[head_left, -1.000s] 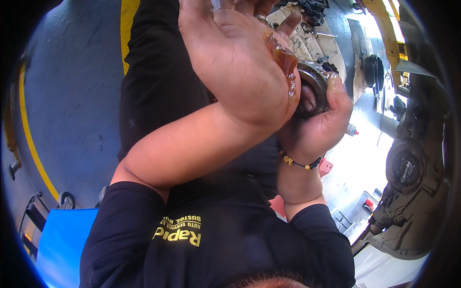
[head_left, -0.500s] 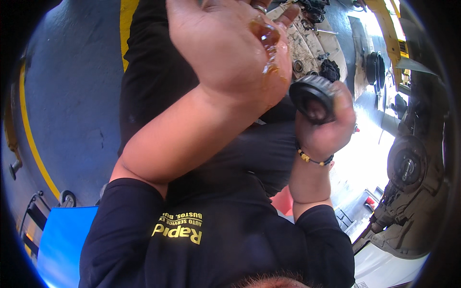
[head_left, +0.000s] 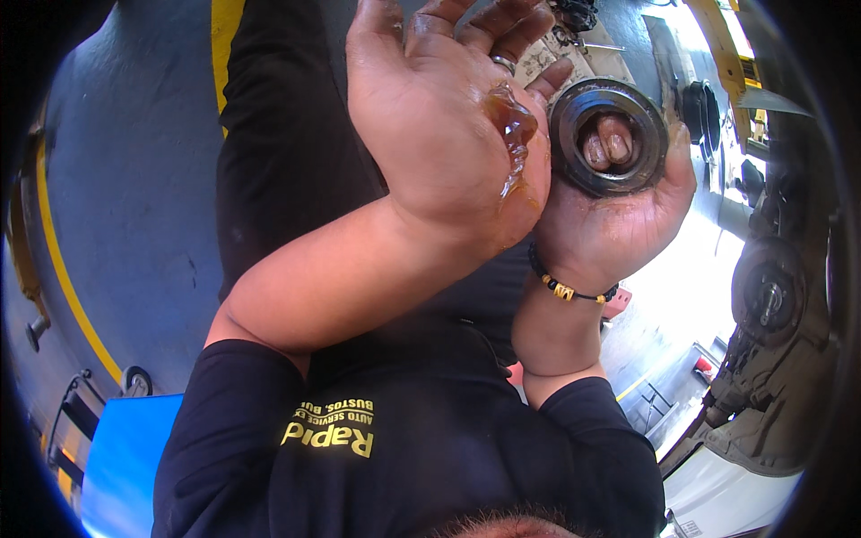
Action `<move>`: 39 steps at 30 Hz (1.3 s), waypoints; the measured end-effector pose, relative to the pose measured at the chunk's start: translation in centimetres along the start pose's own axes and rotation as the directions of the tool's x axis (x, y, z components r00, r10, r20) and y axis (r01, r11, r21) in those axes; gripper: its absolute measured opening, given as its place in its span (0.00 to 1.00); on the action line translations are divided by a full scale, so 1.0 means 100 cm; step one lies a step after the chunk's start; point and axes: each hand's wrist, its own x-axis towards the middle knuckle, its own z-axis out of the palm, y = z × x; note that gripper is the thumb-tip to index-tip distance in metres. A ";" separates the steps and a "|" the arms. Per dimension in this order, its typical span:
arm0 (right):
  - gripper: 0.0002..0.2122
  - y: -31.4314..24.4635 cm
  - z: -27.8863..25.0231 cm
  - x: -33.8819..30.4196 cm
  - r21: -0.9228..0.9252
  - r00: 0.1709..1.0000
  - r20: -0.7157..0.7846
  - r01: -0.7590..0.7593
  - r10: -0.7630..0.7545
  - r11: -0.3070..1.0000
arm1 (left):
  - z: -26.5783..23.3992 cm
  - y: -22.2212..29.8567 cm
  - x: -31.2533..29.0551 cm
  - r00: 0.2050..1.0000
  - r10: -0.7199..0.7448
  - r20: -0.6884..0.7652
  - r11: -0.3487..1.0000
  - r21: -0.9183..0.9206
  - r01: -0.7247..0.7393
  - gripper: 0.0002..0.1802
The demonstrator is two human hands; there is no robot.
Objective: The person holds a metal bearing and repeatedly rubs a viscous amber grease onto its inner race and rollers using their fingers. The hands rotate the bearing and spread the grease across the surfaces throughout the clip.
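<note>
My left hand (head_left: 435, 134) is turned palm up with its fingers spread. A glossy lump of amber grease (head_left: 516, 134) lies along the side of that palm nearest the right hand. My right hand (head_left: 605, 233) grips a dark round roller bearing (head_left: 567, 139) beside it. The bearing's flat ring face is toward me, and fingertips show through its centre hole. Bearing and greased palm are close together; whether they touch I cannot tell.
Beyond my hands, a stained light sheet (head_left: 610, 67) carries dark parts. A wheel hub (head_left: 767, 300) and underbody parts stand at the right, near a yellow metal post (head_left: 717, 45). A blue panel (head_left: 130, 457) is at lower left, on the blue-grey floor (head_left: 134, 197).
My right hand has turned the bearing from a tilt to face me and moved it slightly up and right. My left hand has dropped lower in view, showing more of its fingers.
</note>
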 end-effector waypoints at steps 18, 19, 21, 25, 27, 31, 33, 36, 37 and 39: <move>0.20 0.013 0.019 0.002 0.051 0.998 -0.005 -0.065 0.065 0.997 | 0.001 0.012 0.009 0.996 -0.043 0.078 0.992 -0.112 0.052 0.34; 0.20 0.013 0.021 0.001 0.045 0.999 0.004 -0.045 0.045 0.998 | 0.007 0.013 0.010 0.997 -0.071 0.015 0.988 -0.135 0.072 0.35; 0.19 0.011 0.024 0.000 0.009 1.000 0.003 -0.008 0.008 1.000 | 0.024 0.014 0.007 0.990 -0.106 -0.091 0.984 -0.154 0.091 0.35; 0.18 0.005 0.025 0.001 -0.121 0.995 -0.036 0.092 -0.097 0.988 | 0.020 0.011 0.007 0.991 -0.125 -0.053 0.986 -0.115 0.118 0.36; 0.17 0.005 0.024 0.002 -0.170 0.991 -0.034 0.119 -0.127 0.978 | 0.021 0.012 0.006 0.991 -0.135 -0.014 0.984 -0.119 0.133 0.35; 0.16 0.004 0.017 -0.001 -0.223 0.995 0.013 0.104 -0.103 0.969 | 0.019 0.014 0.006 0.990 -0.142 -0.013 0.984 -0.106 0.140 0.36; 0.14 0.001 0.007 -0.001 -0.182 0.991 0.133 0.050 -0.025 0.982 | 0.019 0.017 0.005 0.989 -0.147 -0.021 0.984 -0.100 0.144 0.36; 0.13 0.000 -0.002 -0.005 -0.213 0.951 0.308 0.057 0.011 0.975 | 0.019 0.021 0.004 0.987 -0.157 -0.038 0.985 -0.083 0.153 0.36; 0.13 0.002 -0.001 -0.008 -0.248 0.941 0.338 0.095 -0.006 0.964 | 0.019 0.022 0.005 0.986 -0.160 -0.045 0.985 -0.078 0.156 0.36; 0.13 0.003 -0.002 -0.009 -0.385 0.907 0.415 0.242 -0.068 0.891 | 0.021 0.026 0.004 0.985 -0.163 -0.057 0.985 -0.069 0.159 0.37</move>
